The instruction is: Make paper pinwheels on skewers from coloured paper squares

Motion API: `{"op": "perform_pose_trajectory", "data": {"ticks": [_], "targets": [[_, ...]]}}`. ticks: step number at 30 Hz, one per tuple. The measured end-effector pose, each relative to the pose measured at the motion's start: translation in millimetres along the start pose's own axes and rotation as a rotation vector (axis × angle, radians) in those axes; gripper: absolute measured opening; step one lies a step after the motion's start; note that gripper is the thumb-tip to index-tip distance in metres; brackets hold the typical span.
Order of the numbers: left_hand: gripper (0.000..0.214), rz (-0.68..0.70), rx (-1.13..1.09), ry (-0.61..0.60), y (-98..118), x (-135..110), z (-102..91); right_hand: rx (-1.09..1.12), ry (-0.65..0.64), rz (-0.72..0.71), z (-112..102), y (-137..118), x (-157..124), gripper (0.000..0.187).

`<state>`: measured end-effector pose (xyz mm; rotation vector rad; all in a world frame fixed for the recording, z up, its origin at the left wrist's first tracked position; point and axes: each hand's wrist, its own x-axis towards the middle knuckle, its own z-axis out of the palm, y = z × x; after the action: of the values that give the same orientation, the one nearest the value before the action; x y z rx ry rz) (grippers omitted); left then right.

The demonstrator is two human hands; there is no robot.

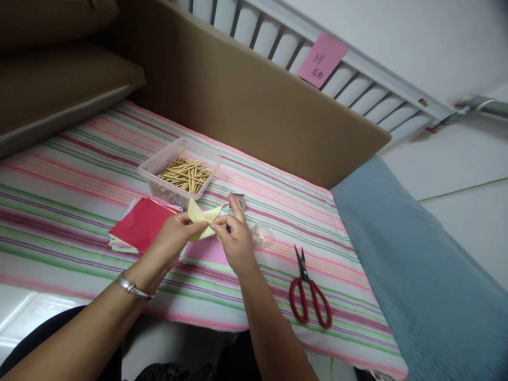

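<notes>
A pale yellow paper pinwheel (197, 212) with folded, raised points is held above the striped cloth. My left hand (173, 233) is closed around its left side, thumb on the front near the middle. The fingertips of my right hand (235, 233) pinch at the pinwheel's centre, where a tiny dark spot shows; any small piece between them is too small to name. Beneath both hands lies a pink paper sheet (208, 251). Just right of my right hand stands a small clear cup (262, 236) with small pale bits inside.
A clear plastic box (148, 177) of wooden sticks (186, 174) stands behind my hands. Left lies a stack of coloured paper (138, 225), red on top. Red-handled scissors (307, 296) rest at right on the striped cloth (71, 211). A brown board (246, 100) rises along the back.
</notes>
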<state>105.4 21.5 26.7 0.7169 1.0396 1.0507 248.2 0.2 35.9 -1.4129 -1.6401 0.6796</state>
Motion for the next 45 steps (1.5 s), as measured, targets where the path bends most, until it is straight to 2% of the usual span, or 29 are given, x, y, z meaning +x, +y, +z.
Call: {"op": "perform_pose_trajectory", "data": {"ticks": [14,24,27,29,30,33,35,37,42,45], "targets": [[0.026,0.033,-0.002,-0.033,-1.4,1.3,-2.3,0.042,-0.002,0.081,-1.1,-2.1,0.2,0.008],[0.034,0.019,0.013,-0.139,1.5,-0.2,-2.9,0.068,0.008,0.1,-2.8,-6.8,-0.3,0.009],[0.032,0.021,0.008,-0.126,0.4,1.0,-4.0,0.065,0.038,0.104,-1.2,-7.4,-0.9,0.008],[0.032,0.022,0.006,-0.127,-0.4,1.7,-4.9,0.076,0.104,0.136,1.4,-6.0,-1.1,0.007],[0.032,0.022,0.006,-0.133,-0.7,1.9,-5.3,0.097,0.144,0.161,2.9,-4.9,-1.0,0.015],[0.031,0.019,0.006,-0.145,-0.8,1.9,-6.2,0.188,0.221,0.247,6.6,-1.3,0.4,0.057],[0.03,0.02,0.006,-0.143,-0.6,1.6,-6.6,0.229,0.206,0.292,7.4,0.4,2.0,0.07],[0.03,0.019,0.007,-0.141,-0.4,1.3,-6.9,0.292,0.156,0.33,6.9,1.1,3.9,0.064],[0.028,0.001,0.018,-0.125,0.1,0.6,-7.0,0.598,-0.039,0.38,2.8,-0.6,6.2,0.032],[0.028,-0.002,0.02,-0.128,0.3,0.4,-6.8,0.65,-0.068,0.384,1.6,-1.3,5.4,0.023]]}}
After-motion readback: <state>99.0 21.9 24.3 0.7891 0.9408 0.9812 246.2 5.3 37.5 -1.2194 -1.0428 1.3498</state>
